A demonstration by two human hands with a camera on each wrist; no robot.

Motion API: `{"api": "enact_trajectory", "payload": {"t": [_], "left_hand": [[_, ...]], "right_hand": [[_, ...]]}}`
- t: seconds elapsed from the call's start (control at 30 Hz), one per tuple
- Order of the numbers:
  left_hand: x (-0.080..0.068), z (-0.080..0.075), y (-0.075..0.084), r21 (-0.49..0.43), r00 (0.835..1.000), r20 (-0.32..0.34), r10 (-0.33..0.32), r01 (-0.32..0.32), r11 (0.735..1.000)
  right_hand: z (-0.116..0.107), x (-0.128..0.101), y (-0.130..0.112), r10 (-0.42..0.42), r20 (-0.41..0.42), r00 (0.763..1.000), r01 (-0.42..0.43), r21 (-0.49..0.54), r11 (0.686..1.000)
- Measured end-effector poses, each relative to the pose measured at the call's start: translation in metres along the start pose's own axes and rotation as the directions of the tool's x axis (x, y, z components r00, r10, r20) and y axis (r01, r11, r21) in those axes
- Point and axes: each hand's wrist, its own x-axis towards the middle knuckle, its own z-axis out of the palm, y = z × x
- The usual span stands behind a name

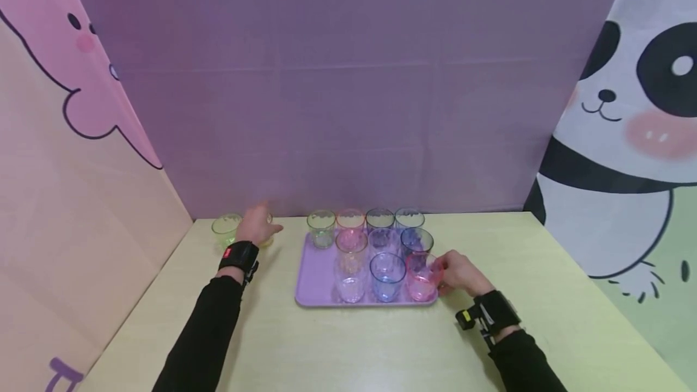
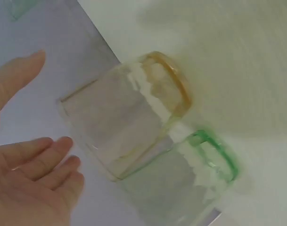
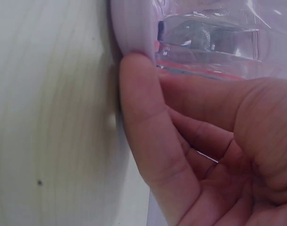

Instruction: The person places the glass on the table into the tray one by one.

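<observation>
My left hand (image 1: 255, 227) is at the back left of the table, its thumb spread from the fingers and nothing between them. Close beyond its fingertips in the left wrist view stands a clear glass (image 2: 119, 117) with an amber base, beside a green glass (image 2: 176, 188). At the front right corner of a purple tray (image 1: 316, 277), my right hand (image 1: 461, 274) pinches the tray's edge, forefinger against the outside of the rim and thumb over it. A pink glass (image 1: 422, 280) on that corner stands right by the thumb.
Several other tinted glasses stand in rows on the tray, among them a blue glass (image 1: 388, 280) at the front and a green-rimmed glass (image 1: 321, 231) at the back left. A purple backdrop (image 1: 348, 107) rises behind the table (image 1: 348, 349), with printed panels at both sides.
</observation>
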Motion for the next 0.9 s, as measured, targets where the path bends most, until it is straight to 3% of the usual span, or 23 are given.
{"api": "enact_trajectory", "payload": {"t": [0.33, 0.5, 0.73, 0.9], "left_hand": [[-0.005, 0.005, -0.017, 0.116, 0.995, 0.000, -0.103, 0.102, 0.988], [-0.006, 0.009, -0.021, 0.167, 0.994, -0.013, -0.104, 0.105, 0.980], [-0.005, 0.017, -0.024, 0.055, 0.995, -0.060, -0.074, 0.078, 0.995], [-0.007, 0.024, -0.020, -0.046, 0.997, -0.017, -0.081, 0.081, 0.996]], "right_hand": [[0.001, 0.001, 0.002, -0.012, 0.002, 1.000, 0.012, 0.001, 1.000], [0.001, 0.002, 0.002, -0.002, 0.019, 1.000, 0.002, 0.002, 1.000], [0.000, 0.003, 0.001, -0.009, 0.005, 1.000, 0.009, -0.008, 1.000], [0.000, 0.002, 0.003, -0.022, -0.007, 1.000, 0.022, -0.013, 1.000]]}}
